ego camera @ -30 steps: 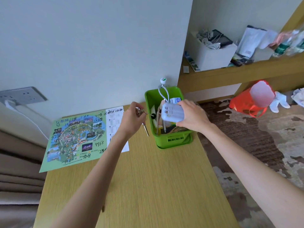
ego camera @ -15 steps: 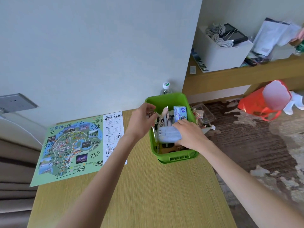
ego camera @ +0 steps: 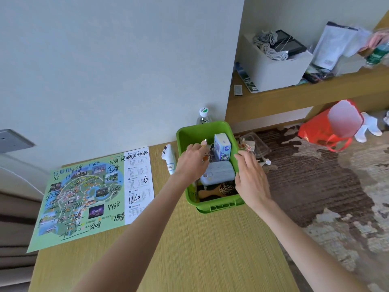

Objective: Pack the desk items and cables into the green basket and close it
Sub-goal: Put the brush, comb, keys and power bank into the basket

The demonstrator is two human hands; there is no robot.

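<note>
The green basket [ego camera: 210,128] stands open at the desk's far right edge. Inside it lie a pale blue power bank [ego camera: 219,172], an upright tissue pack [ego camera: 222,147] and a wooden hairbrush [ego camera: 221,189]. My left hand [ego camera: 192,161] reaches over the basket's left wall, its fingers pinched on a small bunch of keys [ego camera: 207,157] above the contents. My right hand [ego camera: 250,178] hovers at the basket's right wall, fingers apart and empty, just beside the power bank. A white remote-like device [ego camera: 169,158] lies on the desk, just left of the basket.
A green map sheet [ego camera: 88,197] with handwriting covers the desk's left part. A water bottle [ego camera: 203,115] stands behind the basket against the wall. On the floor to the right are a red bag [ego camera: 324,131] and plastic wrappers [ego camera: 254,146]. A shelf holds a white box [ego camera: 273,68].
My right hand lowered the power bank into the basket and let it go. My left hand carried the keys from left of the basket to inside it. The view shifted, revealing the white device.
</note>
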